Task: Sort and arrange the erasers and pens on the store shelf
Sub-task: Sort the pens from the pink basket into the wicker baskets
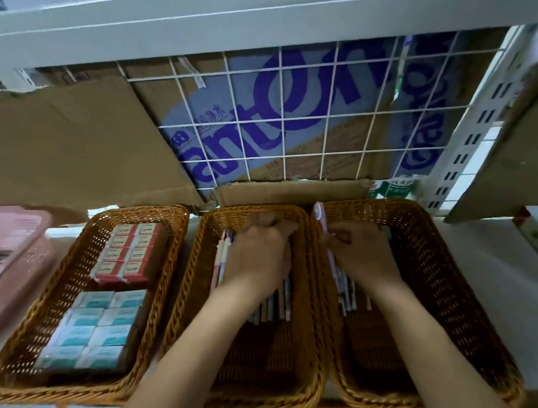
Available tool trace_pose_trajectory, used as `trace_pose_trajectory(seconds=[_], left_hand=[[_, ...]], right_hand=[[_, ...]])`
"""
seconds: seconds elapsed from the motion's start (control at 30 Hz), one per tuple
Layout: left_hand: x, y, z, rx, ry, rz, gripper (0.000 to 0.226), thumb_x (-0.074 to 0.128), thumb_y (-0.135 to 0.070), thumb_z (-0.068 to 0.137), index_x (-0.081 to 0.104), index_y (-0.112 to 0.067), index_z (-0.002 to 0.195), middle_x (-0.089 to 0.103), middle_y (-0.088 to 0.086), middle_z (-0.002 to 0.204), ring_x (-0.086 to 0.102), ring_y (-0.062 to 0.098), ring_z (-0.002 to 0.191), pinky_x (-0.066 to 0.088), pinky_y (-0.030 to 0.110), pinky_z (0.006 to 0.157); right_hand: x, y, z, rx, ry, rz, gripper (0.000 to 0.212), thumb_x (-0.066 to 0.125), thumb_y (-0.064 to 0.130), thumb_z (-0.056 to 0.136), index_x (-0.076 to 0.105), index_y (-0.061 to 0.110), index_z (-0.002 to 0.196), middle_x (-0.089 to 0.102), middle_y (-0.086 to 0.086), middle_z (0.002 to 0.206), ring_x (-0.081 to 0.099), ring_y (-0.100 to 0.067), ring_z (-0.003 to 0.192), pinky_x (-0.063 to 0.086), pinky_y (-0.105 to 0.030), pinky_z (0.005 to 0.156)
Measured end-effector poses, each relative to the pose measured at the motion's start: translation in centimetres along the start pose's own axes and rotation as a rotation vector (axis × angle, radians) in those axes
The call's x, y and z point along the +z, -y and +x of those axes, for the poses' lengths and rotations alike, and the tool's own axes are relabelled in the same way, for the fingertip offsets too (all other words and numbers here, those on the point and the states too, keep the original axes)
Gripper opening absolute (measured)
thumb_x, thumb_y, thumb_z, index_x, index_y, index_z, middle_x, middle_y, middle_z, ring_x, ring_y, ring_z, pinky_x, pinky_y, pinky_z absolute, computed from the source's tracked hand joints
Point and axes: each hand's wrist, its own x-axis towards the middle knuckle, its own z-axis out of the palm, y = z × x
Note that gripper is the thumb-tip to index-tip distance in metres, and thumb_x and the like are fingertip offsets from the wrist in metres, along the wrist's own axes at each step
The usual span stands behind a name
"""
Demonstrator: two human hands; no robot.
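Head view: looking down into three wicker baskets sitting side by side on the shelf.
Left basket [58, 284]: it is carrying the erasers in two neat blocks.
Red-wrapped erasers [128, 250]: they are lying at the far end of the left basket, packed two across.
Teal-wrapped erasers [97, 328]: they are filling the near end of that basket, just beside the red block.
Middle basket [186, 294]: it is holding a bundle of pens lying lengthwise.
Middle pens [272, 307]: their near ends are poking out below the wrist, with more showing along the left edge of the hand.
Left hand [259, 254]: it is lying palm down on the middle pens, fingers bending over their far ends; whether it is gripping them, I cannot tell.
Right basket [447, 298]: it is touching the middle basket and holding more pens along its left side.
Right pens [349, 294]: they are lying under the right wrist.
Lilac pen [320, 214]: it is sticking up past the right basket's far left corner.
Right hand [358, 252]: its curled fingers are pinching the lilac pen.
Hands: they are working apart, one in each basket.
Pink basket [5, 263]: it is sitting left of the wicker row.
Wire grid [301, 109]: it is standing behind the baskets.
Cardboard box [269, 107]: it is showing purple lettering through the grid.
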Motion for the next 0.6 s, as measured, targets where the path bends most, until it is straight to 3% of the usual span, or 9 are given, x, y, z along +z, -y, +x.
trace_pose_trajectory(seconds=[0.1, 0.2, 0.37, 0.6], left_hand=[[1.0, -4.9, 0.8, 0.100, 0.065, -0.071, 0.041, 0.046, -0.022, 0.094, 0.049, -0.026, 0.135, 0.045, 0.001, 0.135, 0.037, 0.025, 0.126, 0.037, 0.032, 0.098], [3.2, -8.5, 1.4, 0.167, 0.180, -0.031, 0.043, 0.050, -0.020, 0.093, 0.047, -0.020, 0.135, 0.041, 0.003, 0.137, 0.035, 0.026, 0.127, 0.039, 0.036, 0.100], [6.8, -10.6, 1.8, 0.137, 0.412, 0.099, 0.064, 0.062, -0.023, 0.088, 0.033, -0.015, 0.144, 0.030, 0.010, 0.147, 0.024, 0.033, 0.136, 0.032, 0.045, 0.108], [8.5, -10.3, 1.7, 0.140, 0.396, 0.129, 0.061, 0.056, -0.024, 0.091, 0.030, -0.018, 0.146, 0.027, 0.007, 0.152, 0.024, 0.031, 0.138, 0.033, 0.046, 0.107]], right_hand=[[-2.8, -2.8, 0.3, 0.010, -0.172, -0.296, 0.020, 0.057, 0.025, 0.091, 0.070, 0.012, 0.099, 0.070, -0.007, 0.100, 0.064, -0.025, 0.096, 0.044, -0.029, 0.078], [-5.0, -5.0, 0.6, 0.022, -0.273, -0.442, 0.033, 0.040, 0.029, 0.100, 0.066, 0.008, 0.099, 0.068, -0.012, 0.101, 0.064, -0.029, 0.096, 0.046, -0.032, 0.079], [-5.8, -5.8, 0.5, 0.119, -0.167, -0.515, 0.035, 0.029, 0.018, 0.103, 0.061, 0.005, 0.108, 0.062, -0.016, 0.114, 0.058, -0.028, 0.103, 0.041, -0.030, 0.080], [-5.9, -5.6, 1.1, 0.076, -0.007, -0.603, 0.033, 0.029, 0.006, 0.100, 0.055, 0.003, 0.120, 0.057, -0.014, 0.125, 0.056, -0.026, 0.114, 0.044, -0.033, 0.093]])
